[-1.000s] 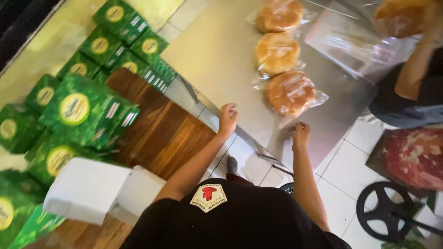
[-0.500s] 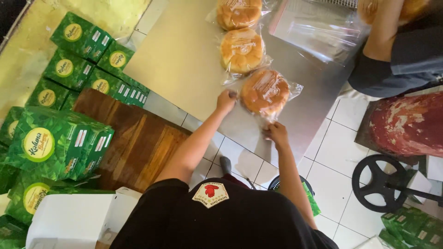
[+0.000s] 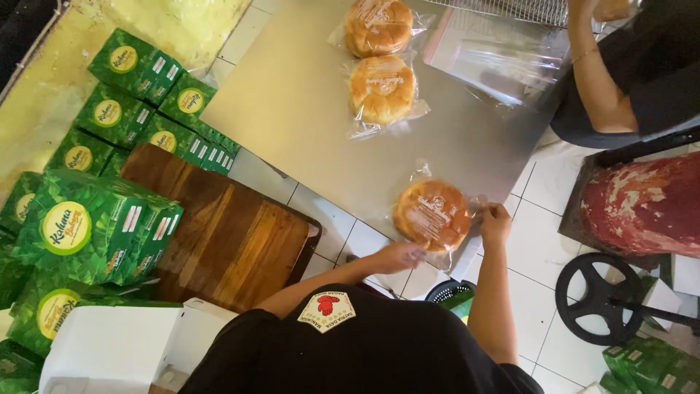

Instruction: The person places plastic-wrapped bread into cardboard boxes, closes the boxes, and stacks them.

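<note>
Steel table (image 3: 306,124), white tiled floor (image 3: 536,233), green boxes (image 3: 95,226)

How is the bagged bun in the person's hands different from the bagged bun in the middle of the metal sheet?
The near bagged bun sits at the metal sheet's edge, overhanging the floor, gripped by the left hand and right hand. The middle bagged bun lies untouched, fully on the sheet. Both are round, golden and in clear bags.
</note>
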